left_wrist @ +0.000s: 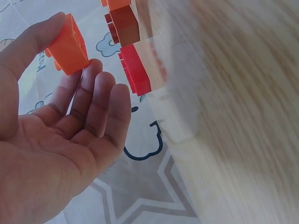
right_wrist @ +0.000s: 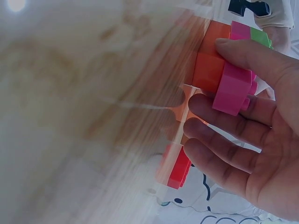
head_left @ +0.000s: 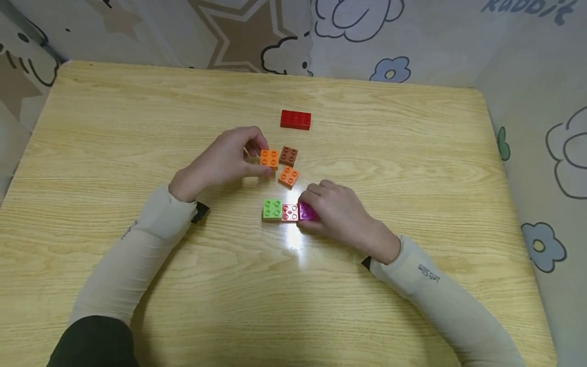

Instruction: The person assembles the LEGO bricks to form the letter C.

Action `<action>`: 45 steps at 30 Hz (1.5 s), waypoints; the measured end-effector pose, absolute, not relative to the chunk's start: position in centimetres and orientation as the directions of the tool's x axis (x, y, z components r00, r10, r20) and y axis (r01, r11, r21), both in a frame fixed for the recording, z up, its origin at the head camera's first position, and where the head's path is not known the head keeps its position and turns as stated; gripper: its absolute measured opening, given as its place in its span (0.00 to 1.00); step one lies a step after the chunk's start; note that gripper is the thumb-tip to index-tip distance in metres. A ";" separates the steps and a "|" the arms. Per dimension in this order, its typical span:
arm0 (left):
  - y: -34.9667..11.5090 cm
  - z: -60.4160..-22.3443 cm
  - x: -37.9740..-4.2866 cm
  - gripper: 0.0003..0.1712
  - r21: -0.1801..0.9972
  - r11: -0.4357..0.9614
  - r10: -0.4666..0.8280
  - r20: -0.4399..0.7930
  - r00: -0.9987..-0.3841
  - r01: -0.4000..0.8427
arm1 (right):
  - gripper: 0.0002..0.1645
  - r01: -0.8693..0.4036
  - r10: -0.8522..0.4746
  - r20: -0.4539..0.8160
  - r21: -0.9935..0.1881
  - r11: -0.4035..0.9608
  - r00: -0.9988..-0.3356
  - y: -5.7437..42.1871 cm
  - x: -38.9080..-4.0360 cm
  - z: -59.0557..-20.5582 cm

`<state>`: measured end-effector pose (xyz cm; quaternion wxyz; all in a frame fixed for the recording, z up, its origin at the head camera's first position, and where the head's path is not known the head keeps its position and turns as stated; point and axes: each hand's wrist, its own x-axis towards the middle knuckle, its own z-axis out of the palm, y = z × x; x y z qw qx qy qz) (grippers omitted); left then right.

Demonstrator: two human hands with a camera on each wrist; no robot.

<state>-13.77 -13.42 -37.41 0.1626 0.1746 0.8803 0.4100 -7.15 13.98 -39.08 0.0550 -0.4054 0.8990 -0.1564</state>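
Note:
My left hand (head_left: 224,158) pinches a small square orange brick (head_left: 269,159) between thumb and fingertips. In the left wrist view that orange brick (left_wrist: 69,50) is held up off the table, its studs facing the palm. My right hand (head_left: 339,211) grips the magenta brick (head_left: 307,211) at the right end of a joined row. Beside it in the row are a pink brick (head_left: 290,212), washed out by glare, and a lime green brick (head_left: 272,209). The right wrist view shows a lower orange-red layer (right_wrist: 209,63) beneath them, with the thumb lying against it.
A second orange brick (head_left: 289,177) and a brown brick (head_left: 288,155) lie just right of my left hand. Farther back on the wooden table (head_left: 390,142) is a longer red brick (head_left: 295,120). Behind the table stands a wall (head_left: 435,46) with cartoon prints.

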 end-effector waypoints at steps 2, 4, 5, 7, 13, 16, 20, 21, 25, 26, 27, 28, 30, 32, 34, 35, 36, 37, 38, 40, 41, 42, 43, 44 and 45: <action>-13.4 -37.4 -13.7 0.22 0.778 0.604 0.441 -0.142 -0.886 0.176 | 0.21 -0.712 -0.747 0.028 -0.328 0.620 -0.664 13.9 -7.2 -39.1; -13.4 -37.4 -13.6 0.22 0.777 0.603 0.443 -0.139 -0.885 0.180 | 0.21 -0.713 -0.748 0.028 -0.329 0.620 -0.663 13.9 -7.2 -39.0; -13.4 -37.3 -13.6 0.22 0.776 0.603 0.445 -0.137 -0.885 0.183 | 0.21 -0.712 -0.747 0.028 -0.329 0.621 -0.664 13.9 -7.2 -39.0; -13.4 -37.1 -13.5 0.22 0.775 0.603 0.449 -0.133 -0.884 0.190 | 0.21 -0.710 -0.746 0.024 -0.327 0.623 -0.665 13.9 -7.2 -39.0; -13.4 -36.9 -13.2 0.22 0.775 0.599 0.458 -0.123 -0.881 0.203 | 0.21 -0.705 -0.742 0.014 -0.324 0.630 -0.670 13.9 -7.2 -39.0; -13.3 -36.9 -13.1 0.22 0.778 0.593 0.465 -0.119 -0.878 0.209 | 0.22 -0.704 -0.742 0.013 -0.325 0.631 -0.671 13.9 -7.2 -39.0; -13.3 -36.7 -12.9 0.22 0.778 0.593 0.467 -0.125 -0.875 0.205 | 0.22 -0.704 -0.741 0.009 -0.322 0.633 -0.671 13.9 -7.2 -39.0; -13.3 -36.7 -12.8 0.22 0.778 0.594 0.468 -0.126 -0.875 0.206 | 0.22 -0.704 -0.741 0.008 -0.321 0.634 -0.671 13.9 -7.2 -39.0; -13.2 -36.4 -12.5 0.23 0.782 0.586 0.474 -0.118 -0.873 0.212 | 0.22 -0.707 -0.743 0.013 -0.318 0.632 -0.669 13.9 -7.2 -39.0; -13.2 -36.3 -12.4 0.23 0.785 0.582 0.475 -0.117 -0.872 0.212 | 0.22 -0.708 -0.743 0.014 -0.316 0.632 -0.669 13.9 -7.2 -38.9; -13.2 -36.3 -12.3 0.23 0.788 0.578 0.477 -0.115 -0.872 0.212 | 0.22 -0.710 -0.744 0.019 -0.315 0.630 -0.668 13.9 -7.2 -39.0; -13.2 -36.3 -12.3 0.23 0.790 0.575 0.477 -0.115 -0.871 0.211 | 0.22 -0.711 -0.744 0.021 -0.314 0.629 -0.668 13.9 -7.1 -38.9; -13.2 -36.3 -12.2 0.22 0.793 0.574 0.476 -0.118 -0.871 0.206 | 0.22 -0.712 -0.744 0.024 -0.312 0.629 -0.668 13.9 -7.1 -38.9; -13.2 -36.4 -12.2 0.22 0.794 0.574 0.475 -0.123 -0.871 0.201 | 0.22 -0.712 -0.744 0.024 -0.312 0.629 -0.668 14.0 -7.1 -39.0; -13.2 -36.4 -12.2 0.22 0.793 0.575 0.476 -0.124 -0.871 0.201 | 0.22 -0.710 -0.743 0.021 -0.313 0.631 -0.669 14.0 -7.1 -39.0; -13.2 -36.4 -12.1 0.22 0.793 0.575 0.476 -0.124 -0.871 0.201 | 0.23 -0.709 -0.742 0.020 -0.314 0.632 -0.670 14.0 -7.1 -39.0; -13.2 -36.3 -12.1 0.22 0.794 0.574 0.477 -0.123 -0.870 0.202 | 0.22 -0.708 -0.742 0.019 -0.315 0.632 -0.670 14.0 -7.1 -39.1; -13.1 -36.3 -12.1 0.21 0.794 0.573 0.478 -0.123 -0.870 0.203 | 0.22 -0.708 -0.742 0.019 -0.316 0.632 -0.670 14.0 -7.1 -39.1; -13.1 -36.2 -12.0 0.21 0.794 0.573 0.479 -0.122 -0.870 0.204 | 0.22 -0.708 -0.741 0.019 -0.315 0.633 -0.671 14.0 -7.1 -39.1; -13.1 -36.1 -11.9 0.21 0.794 0.572 0.480 -0.120 -0.869 0.206 | 0.22 -0.707 -0.741 0.020 -0.318 0.631 -0.671 14.0 -7.1 -39.1; -13.1 -36.1 -11.9 0.22 0.794 0.572 0.480 -0.122 -0.869 0.205 | 0.22 -0.707 -0.742 0.021 -0.319 0.631 -0.671 14.0 -7.1 -39.1; -13.0 -35.9 -11.8 0.22 0.795 0.571 0.481 -0.121 -0.868 0.206 | 0.22 -0.708 -0.742 0.023 -0.321 0.629 -0.670 14.0 -7.1 -39.1; -13.0 -35.9 -11.8 0.22 0.795 0.571 0.482 -0.122 -0.868 0.206 | 0.21 -0.708 -0.742 0.024 -0.322 0.628 -0.670 14.0 -7.1 -39.1; -13.0 -35.9 -11.7 0.22 0.795 0.570 0.484 -0.121 -0.867 0.207 | 0.21 -0.708 -0.742 0.026 -0.324 0.627 -0.669 13.9 -7.2 -39.1; -13.0 -35.8 -11.7 0.22 0.797 0.567 0.485 -0.121 -0.866 0.207 | 0.21 -0.709 -0.743 0.027 -0.325 0.626 -0.669 13.9 -7.2 -39.1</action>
